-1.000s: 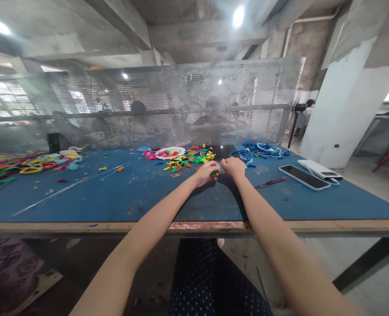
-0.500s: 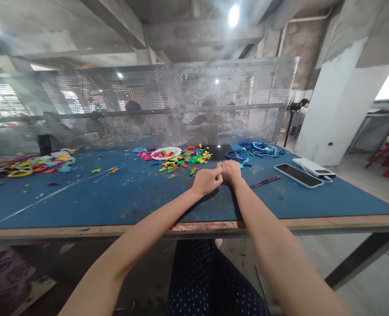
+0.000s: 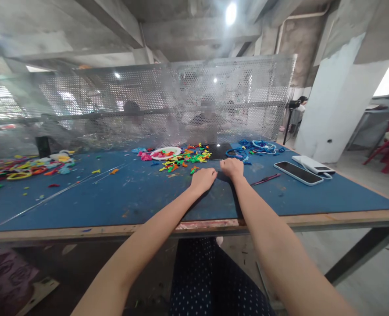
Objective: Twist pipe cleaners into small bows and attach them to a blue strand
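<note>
My left hand (image 3: 203,180) rests low over the blue table mat, its fingers curled closed. Anything inside it is hidden by the back of the hand. A small gap separates it from my right hand (image 3: 233,168), which is also closed; its fingertips face away and I cannot make out what they hold. Just beyond the left hand lies a pile of small twisted pieces (image 3: 199,156) in green, orange, yellow and red. Behind the right hand are a dark flat panel (image 3: 219,152) and a blue ring-shaped piece (image 3: 236,153).
A white plate (image 3: 177,152) holds pink and orange pieces. To the right lie a dark red pen (image 3: 265,179), a phone (image 3: 297,173) and a white power bank (image 3: 312,163). Colourful rings (image 3: 33,169) are heaped at far left. A perforated metal screen (image 3: 168,101) stands behind.
My hands were touching, with a bit of green showing between them. Now they are slightly apart, the left one shifted a little left, and the green bit is out of sight.
</note>
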Tool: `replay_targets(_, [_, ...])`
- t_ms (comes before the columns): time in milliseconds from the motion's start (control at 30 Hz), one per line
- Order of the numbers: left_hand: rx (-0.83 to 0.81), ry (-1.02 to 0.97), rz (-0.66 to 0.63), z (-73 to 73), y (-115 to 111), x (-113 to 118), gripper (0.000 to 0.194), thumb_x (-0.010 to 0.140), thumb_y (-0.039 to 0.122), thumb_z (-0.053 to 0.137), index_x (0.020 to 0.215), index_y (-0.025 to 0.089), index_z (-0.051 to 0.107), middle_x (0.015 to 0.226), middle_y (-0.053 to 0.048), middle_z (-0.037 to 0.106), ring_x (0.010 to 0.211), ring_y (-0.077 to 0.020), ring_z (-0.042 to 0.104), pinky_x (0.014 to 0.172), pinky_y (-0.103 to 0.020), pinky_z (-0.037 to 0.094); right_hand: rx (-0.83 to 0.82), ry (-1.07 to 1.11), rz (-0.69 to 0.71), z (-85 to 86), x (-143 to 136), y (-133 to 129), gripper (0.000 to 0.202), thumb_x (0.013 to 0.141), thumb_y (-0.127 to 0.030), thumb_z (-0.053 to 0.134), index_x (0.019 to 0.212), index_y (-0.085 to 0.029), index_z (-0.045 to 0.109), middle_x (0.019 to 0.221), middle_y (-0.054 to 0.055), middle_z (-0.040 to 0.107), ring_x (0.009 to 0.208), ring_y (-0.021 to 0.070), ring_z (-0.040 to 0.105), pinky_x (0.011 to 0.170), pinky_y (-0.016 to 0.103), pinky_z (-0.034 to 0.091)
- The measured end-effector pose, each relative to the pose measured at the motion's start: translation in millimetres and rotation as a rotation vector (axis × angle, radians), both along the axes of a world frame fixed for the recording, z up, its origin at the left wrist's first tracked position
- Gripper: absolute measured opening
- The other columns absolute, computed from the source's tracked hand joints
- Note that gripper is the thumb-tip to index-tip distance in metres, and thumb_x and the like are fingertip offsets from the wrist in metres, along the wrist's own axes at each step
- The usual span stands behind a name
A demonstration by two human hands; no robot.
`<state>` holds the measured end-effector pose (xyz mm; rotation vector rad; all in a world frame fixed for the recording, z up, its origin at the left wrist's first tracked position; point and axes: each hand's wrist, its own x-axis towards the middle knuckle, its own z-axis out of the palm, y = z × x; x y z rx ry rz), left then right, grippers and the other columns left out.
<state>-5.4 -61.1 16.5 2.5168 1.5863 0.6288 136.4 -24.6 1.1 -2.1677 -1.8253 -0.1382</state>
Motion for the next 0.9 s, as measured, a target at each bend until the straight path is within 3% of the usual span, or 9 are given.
replay_targets(167, [-0.099,-0.134,-0.029,-2.0,9.1,-0.1,0.025,0.091,0.034,0.054,0.105,0.014,0.061,0.107,-0.008,0.063,0.096,-0.0199,0.061,0.085,-0.042,0.051,0.001,0.042,-0.051,-2.8,2.8,5.3,0.031,0.092,-0.033,0.055,0.116,-0.015,0.057,0.116,0.009,0.059,0.099,0.0207,0.060,0.084,0.041,0.051])
replay_targets(400, [-0.375,-0.370,-0.135,-3.3,33.5,-14.6,0.023,0.091,0.030,0.056,0.105,0.012,0.059,0.095,-0.005,0.064,0.079,-0.0146,0.064,0.069,-0.032,0.055,-0.022,0.069,-0.081,-5.8,5.6,10.0,0.031,0.092,-0.033,0.056,0.116,-0.014,0.057,0.115,0.009,0.060,0.098,0.0206,0.061,0.082,0.041,0.052])
replay_targets(633, [-0.557,-0.447,-0.137,-3.4,13.4,-4.5,0.017,0.089,0.028,0.059,0.086,0.011,0.062,0.075,0.000,0.062,0.061,-0.0091,0.059,0.057,-0.024,0.052,0.029,0.006,-0.048,-2.1,5.9,8.1,0.030,0.092,-0.034,0.056,0.115,-0.014,0.058,0.115,0.009,0.060,0.098,0.0207,0.061,0.084,0.041,0.051])
replay_targets(900, [-0.604,-0.622,-0.067,4.0,-10.7,-24.3,0.017,0.081,0.023,0.068,0.070,0.010,0.064,0.053,0.003,0.058,0.044,-0.0050,0.050,0.045,-0.017,0.041,0.088,-0.065,0.078,6.0,-6.6,-4.6,0.030,0.092,-0.035,0.055,0.114,-0.015,0.058,0.114,0.009,0.061,0.100,0.0210,0.060,0.086,0.043,0.050])
